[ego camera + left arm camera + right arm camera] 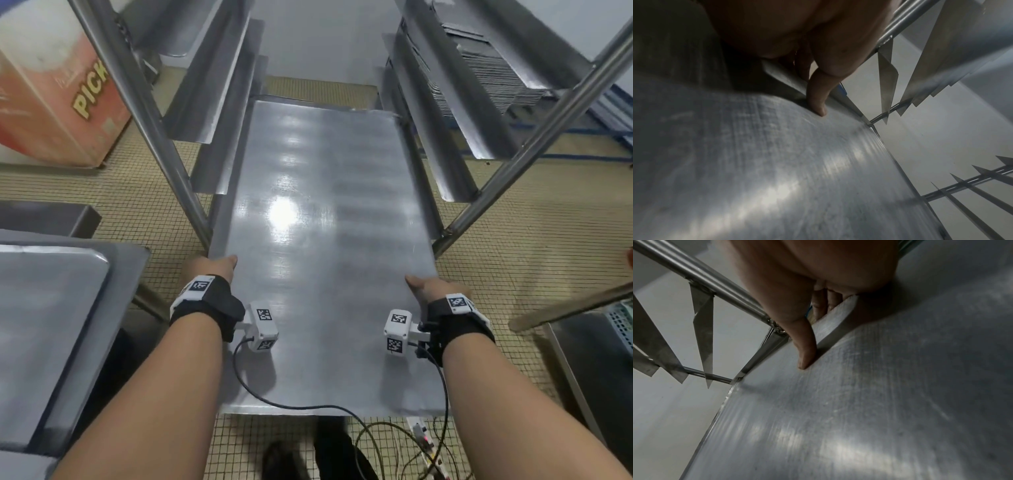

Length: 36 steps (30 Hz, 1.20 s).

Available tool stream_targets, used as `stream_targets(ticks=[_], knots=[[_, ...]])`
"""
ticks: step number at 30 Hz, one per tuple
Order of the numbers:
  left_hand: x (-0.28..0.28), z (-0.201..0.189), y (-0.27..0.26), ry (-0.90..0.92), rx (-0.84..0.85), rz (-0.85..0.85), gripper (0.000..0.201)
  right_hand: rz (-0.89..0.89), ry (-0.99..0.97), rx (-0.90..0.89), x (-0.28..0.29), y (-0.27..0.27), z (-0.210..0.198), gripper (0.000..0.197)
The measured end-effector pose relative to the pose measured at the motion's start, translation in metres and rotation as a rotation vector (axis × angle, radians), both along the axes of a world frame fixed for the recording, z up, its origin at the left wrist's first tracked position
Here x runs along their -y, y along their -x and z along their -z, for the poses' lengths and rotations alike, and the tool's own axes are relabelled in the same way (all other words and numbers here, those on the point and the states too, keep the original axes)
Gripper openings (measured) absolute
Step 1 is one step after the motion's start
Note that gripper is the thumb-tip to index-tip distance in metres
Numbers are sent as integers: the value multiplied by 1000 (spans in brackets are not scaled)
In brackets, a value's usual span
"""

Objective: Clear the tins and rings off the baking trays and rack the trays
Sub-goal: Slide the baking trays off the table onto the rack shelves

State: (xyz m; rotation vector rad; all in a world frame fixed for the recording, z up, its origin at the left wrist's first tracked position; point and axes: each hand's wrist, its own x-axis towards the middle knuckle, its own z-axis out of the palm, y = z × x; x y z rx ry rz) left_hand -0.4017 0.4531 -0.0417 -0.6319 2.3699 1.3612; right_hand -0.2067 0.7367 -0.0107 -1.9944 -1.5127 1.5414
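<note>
A large bare metal baking tray (318, 240) lies lengthwise between the side rails of a steel rack (191, 192), its far half inside the frame. My left hand (214, 267) grips the tray's left rim, thumb (818, 99) on top and fingers underneath. My right hand (428, 284) grips the right rim the same way, thumb (805, 350) pressed on the tray (859, 402) surface. In the left wrist view the tray (756, 162) runs toward the rack's angled runners (888, 84). No tins or rings are in view.
Rack uprights (534, 144) and stacked runners flank the tray on both sides. Another tray (44, 329) sits on a steel table at left. A red carton (51, 89) stands far left. Cables and a power strip (424, 442) lie on the tiled floor by my feet.
</note>
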Motion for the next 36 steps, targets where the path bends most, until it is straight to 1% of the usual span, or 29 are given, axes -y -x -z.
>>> stream_targets(ticks=[3, 4, 6, 8, 10, 12, 15, 18, 20, 21, 23, 25, 26, 27, 29, 31, 32, 34, 36], knots=[[-9, -2, 11, 10, 1, -13, 40, -4, 1, -25, -10, 10, 0, 43], [-12, -3, 13, 20, 5, -17, 42, -10, -7, -28, -13, 14, -1, 44], [-19, -6, 20, 33, 9, -23, 47, 4, -10, -36, -19, 21, -4, 59], [-26, -7, 28, 39, 31, -36, 51, -4, -10, -34, -24, 29, -5, 66], [-32, -8, 34, 47, 48, -45, 54, -6, -11, -26, -30, 37, -4, 69], [-38, -8, 40, 27, 41, -85, 52, -11, -11, -2, -34, 45, -4, 71], [-42, -8, 44, 15, 38, -133, 57, -8, -18, 10, -40, 54, -2, 75], [-45, -11, 45, 47, 50, -149, 59, -29, -22, 26, -46, 58, -1, 75], [-45, -18, 43, 107, 82, -100, 59, -44, -39, 38, -49, 60, 0, 78], [-43, -21, 41, 146, 86, -48, 60, -44, -50, 45, -50, 60, 2, 81], [-42, -23, 39, 199, 98, 74, 69, -58, -80, 45, -50, 61, 2, 83], [-40, -26, 39, 358, 100, 199, 76, -70, -118, 51, -48, 61, 2, 83], [-40, -31, 36, 402, 113, 215, 75, -92, -139, 61, -46, 60, 1, 83], [-41, -36, 33, 424, 96, 235, 70, -123, -165, 72, -44, 60, 0, 81], [-42, -45, 25, 435, 26, 301, 51, -228, -216, 122, -38, 56, -2, 70], [-43, -49, 14, 506, -42, 401, 47, -405, -258, 217, -35, 54, 0, 61], [-42, -52, 5, 549, -64, 454, 49, -515, -295, 272, -31, 49, -1, 63], [-38, -51, -14, 589, -67, 568, 61, -727, -409, 390, -24, 38, -1, 71], [-32, -44, -32, 633, -90, 692, 73, -904, -485, 442, -14, 22, -3, 76]])
